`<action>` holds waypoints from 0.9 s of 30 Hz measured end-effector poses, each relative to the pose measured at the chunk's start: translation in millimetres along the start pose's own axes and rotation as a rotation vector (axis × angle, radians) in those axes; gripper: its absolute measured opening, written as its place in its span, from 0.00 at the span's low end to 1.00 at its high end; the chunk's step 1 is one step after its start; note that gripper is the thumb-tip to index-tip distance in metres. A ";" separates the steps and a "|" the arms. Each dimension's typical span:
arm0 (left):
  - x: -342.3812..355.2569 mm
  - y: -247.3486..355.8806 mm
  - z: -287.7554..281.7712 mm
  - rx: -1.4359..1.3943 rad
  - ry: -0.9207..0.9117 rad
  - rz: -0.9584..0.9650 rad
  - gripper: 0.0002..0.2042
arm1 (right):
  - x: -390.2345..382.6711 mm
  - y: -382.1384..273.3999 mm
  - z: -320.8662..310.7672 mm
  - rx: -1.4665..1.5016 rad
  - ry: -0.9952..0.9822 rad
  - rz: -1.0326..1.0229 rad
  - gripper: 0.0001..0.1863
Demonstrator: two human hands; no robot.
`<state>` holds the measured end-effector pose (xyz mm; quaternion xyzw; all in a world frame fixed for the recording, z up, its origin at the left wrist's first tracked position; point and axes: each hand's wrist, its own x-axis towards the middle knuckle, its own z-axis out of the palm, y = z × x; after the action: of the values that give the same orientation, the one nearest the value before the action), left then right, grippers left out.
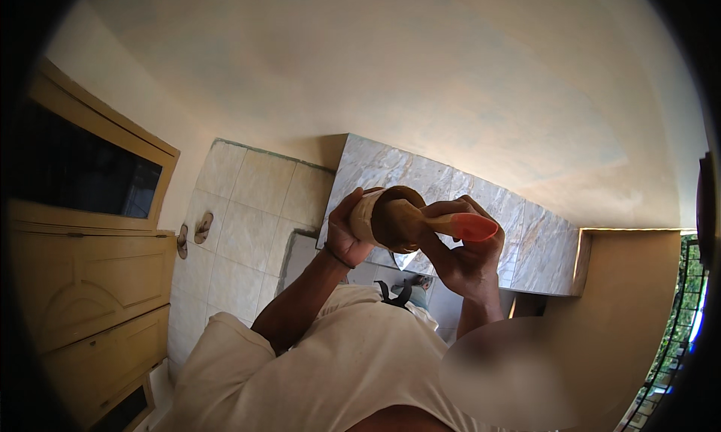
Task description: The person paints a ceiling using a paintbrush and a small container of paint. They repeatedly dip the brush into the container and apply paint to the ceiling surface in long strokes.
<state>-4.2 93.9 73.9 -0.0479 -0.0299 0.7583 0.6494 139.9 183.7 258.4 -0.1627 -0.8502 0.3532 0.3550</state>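
My left hand is wrapped round the outside of a small pale pot, tilted so that its brown-coated inside shows. In my right hand is a paintbrush with an orange-red handle end, gripped between thumb and fingers. The brush's brown, wide part reaches into the mouth of the pot; its tip is hidden inside. What the pot contains cannot be made out beyond the brown colour. Both hands are held in front of my chest, above a marble-patterned counter.
The marble-patterned counter runs along the cream wall. Pale floor tiles lie to the left, with a pair of sandals near a wooden door. At the far right is a barred window.
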 end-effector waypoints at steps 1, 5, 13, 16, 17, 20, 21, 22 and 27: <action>-0.8 0.1 0.9 0.007 0.011 0.005 0.21 | 0.0 1.3 2.5 -0.024 -0.012 -0.020 0.10; -2.3 -0.6 3.3 0.063 0.070 0.029 0.21 | -0.6 2.7 8.5 -0.049 -0.045 -0.003 0.10; -3.8 -0.3 2.8 0.095 0.077 0.049 0.21 | -4.9 8.9 11.4 -0.023 -0.062 0.020 0.10; -3.4 -0.1 -1.6 0.085 0.077 0.053 0.21 | -11.9 6.2 7.3 0.192 0.113 0.178 0.10; -3.3 0.5 -4.4 0.087 0.070 0.050 0.21 | -12.3 -1.8 1.3 0.214 0.154 0.258 0.11; -2.2 2.4 -13.2 0.069 0.040 0.033 0.22 | -10.2 -5.5 -6.3 0.223 0.310 0.275 0.10; -1.6 2.9 -15.0 0.051 0.026 0.026 0.22 | -10.6 -3.4 -7.6 0.212 0.326 0.265 0.10; -1.3 3.6 -16.7 0.034 0.015 0.019 0.22 | -12.3 0.4 -7.6 0.204 0.342 0.255 0.10; 0.0 4.5 -7.1 0.050 0.049 0.016 0.21 | -17.5 9.5 -2.3 0.158 0.364 0.228 0.10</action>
<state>-7.8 93.1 66.4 -0.0504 0.0056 0.7625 0.6450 153.9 182.2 244.1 -0.2904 -0.7180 0.4212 0.4718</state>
